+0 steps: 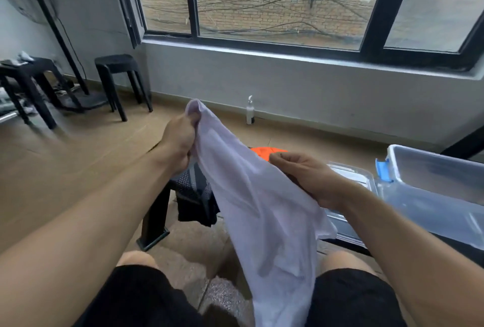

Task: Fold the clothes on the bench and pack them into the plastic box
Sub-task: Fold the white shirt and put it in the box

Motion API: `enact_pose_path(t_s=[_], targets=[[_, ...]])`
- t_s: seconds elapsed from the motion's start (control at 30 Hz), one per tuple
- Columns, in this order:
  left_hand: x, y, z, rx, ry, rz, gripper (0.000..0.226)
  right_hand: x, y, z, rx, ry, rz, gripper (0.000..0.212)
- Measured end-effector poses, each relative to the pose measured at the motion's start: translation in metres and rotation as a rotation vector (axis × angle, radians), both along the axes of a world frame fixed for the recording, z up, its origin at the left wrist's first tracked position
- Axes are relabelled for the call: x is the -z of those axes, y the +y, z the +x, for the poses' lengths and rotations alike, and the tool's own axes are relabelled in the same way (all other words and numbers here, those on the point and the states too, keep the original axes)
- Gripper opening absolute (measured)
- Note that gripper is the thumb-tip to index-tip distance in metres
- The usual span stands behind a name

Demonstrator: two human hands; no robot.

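Both hands gripping white garment, mid-frame.

Left hand [180, 140] fisted tight around the bunched upper corner of the white garment [256, 208]; right hand [306, 177] pinches its edge, fingers curled closed. Cloth hangs unfolded, creased, draping toward lower centre. Dark clothes [196, 201] on bench [157, 222] behind; open plastic box [440, 180] at right.

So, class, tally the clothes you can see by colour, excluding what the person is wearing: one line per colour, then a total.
White: 1, the white garment, held up by the left hand and right hand
Black: 1, the dark clothing draped over the bench; it may be more than one piece
Orange: 1, the orange item, mostly hidden
Total: 3
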State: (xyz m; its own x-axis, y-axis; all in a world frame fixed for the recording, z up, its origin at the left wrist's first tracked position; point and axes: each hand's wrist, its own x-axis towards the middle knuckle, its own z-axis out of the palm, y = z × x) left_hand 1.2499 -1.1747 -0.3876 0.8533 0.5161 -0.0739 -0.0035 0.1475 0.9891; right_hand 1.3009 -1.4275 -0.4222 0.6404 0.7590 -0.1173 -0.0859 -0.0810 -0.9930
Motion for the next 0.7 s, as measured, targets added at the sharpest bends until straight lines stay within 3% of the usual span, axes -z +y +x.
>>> enact_pose_path(t_s=[0.1,0.17,0.27,0.3,0.4,0.53,0.63,0.7], targets=[[-0.002,0.006,-0.004,-0.055,-0.033,0.052,0.024,0.019,0.007,-0.004,0.02,-0.103,-0.155,0.037],[-0.007,0.012,-0.007,-0.082,-0.033,0.055,0.02,0.032,0.014,-0.013,0.011,-0.054,-0.121,0.042],[-0.01,0.017,-0.007,-0.073,-0.039,0.134,0.022,0.032,0.024,-0.027,-0.015,-0.126,-0.181,0.086],[-0.009,0.019,-0.007,-0.055,-0.034,0.162,0.024,0.033,0.025,-0.026,-0.039,-0.194,-0.215,0.091],[-0.001,0.029,-0.009,-0.048,-0.009,0.262,0.032,0.028,0.025,-0.012,-0.048,-0.223,-0.221,0.045],[0.009,0.051,-0.009,-0.188,-0.028,0.351,0.034,0.021,0.019,0.02,0.167,-0.181,-0.143,0.016],[0.02,0.061,0.001,-0.194,0.037,0.488,0.043,0.027,0.018,0.041,0.418,-0.4,-0.265,0.024],[0.03,0.063,0.009,-0.165,0.122,0.554,0.046,0.033,0.015,0.047,0.457,-0.47,-0.298,0.033]])
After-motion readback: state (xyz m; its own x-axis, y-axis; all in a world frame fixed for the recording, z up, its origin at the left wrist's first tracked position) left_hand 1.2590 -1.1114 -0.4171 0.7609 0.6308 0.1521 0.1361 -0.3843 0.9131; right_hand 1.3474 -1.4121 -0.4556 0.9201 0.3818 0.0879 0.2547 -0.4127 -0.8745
